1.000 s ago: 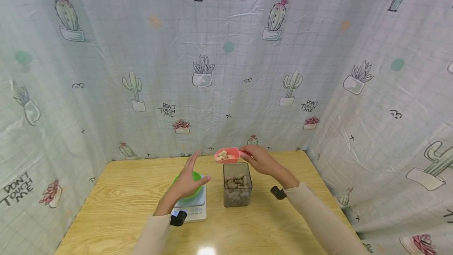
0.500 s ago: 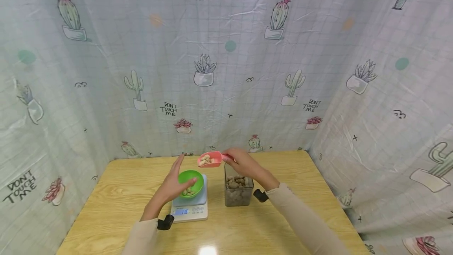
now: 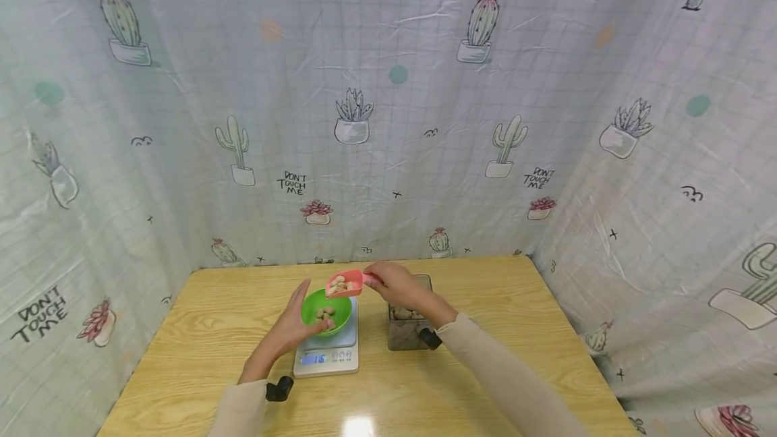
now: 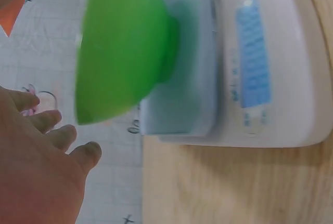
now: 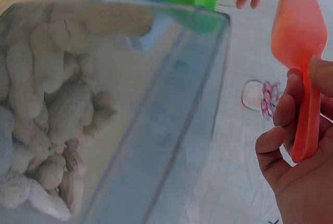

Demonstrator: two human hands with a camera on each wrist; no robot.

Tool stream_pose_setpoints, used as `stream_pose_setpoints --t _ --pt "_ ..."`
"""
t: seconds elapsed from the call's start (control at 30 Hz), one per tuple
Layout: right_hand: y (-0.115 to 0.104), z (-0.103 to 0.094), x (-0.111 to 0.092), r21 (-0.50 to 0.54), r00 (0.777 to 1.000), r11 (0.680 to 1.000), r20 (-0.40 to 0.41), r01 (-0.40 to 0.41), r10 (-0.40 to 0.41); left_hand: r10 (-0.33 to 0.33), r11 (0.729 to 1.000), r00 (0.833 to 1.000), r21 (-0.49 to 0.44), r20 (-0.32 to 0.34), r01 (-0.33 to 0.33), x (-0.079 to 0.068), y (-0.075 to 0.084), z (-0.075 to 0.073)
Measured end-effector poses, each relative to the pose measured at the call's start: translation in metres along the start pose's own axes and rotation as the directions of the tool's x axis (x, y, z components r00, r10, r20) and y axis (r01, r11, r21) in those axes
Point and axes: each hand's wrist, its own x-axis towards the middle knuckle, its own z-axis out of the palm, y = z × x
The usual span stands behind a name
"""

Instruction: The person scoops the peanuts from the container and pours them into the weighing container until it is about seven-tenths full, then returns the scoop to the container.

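Observation:
My right hand (image 3: 393, 284) grips the handle of a pink-red scoop (image 3: 355, 288) holding several peanuts (image 3: 340, 284). The scoop is over the far right rim of a green bowl (image 3: 308, 309), which has a few peanuts in its bottom. In the right wrist view, the fingers curl round the handle of the scoop (image 5: 296, 26). Beneath the bowl is a white kitchen scale (image 3: 326, 364) with a lit display. My left hand (image 3: 289, 326) is at the bowl's left side, fingers extended and thumb over the near rim; the left wrist view shows fingers (image 4: 62, 135) beside the bowl (image 4: 119, 52).
A clear grey box (image 3: 408, 337) of peanuts stands right of the scale, partly behind my right forearm. Everything sits on a wooden table (image 3: 485, 342). A cactus-print curtain (image 3: 388, 154) hangs behind and at both sides.
My right hand has carried the loaded scoop left and slightly down, from above the box to the bowl. My left hand has shifted left, uncovering more of the bowl and the scale's display.

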Motion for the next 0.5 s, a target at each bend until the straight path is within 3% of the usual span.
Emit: stream_pose_setpoints --t 0.27,0.5 --pt "-0.007 0.011 0.009 -0.096 0.999 0.995 0.045 0.021 -0.017 -0.062 0.998 0.998 -0.015 0.031 0.063 0.003 -0.013 0.009" --pt "-0.007 0.012 0.011 -0.114 0.998 0.993 0.064 0.0 0.007 -0.048 0.999 0.998 0.027 0.028 0.047 0.004 -0.02 0.014"
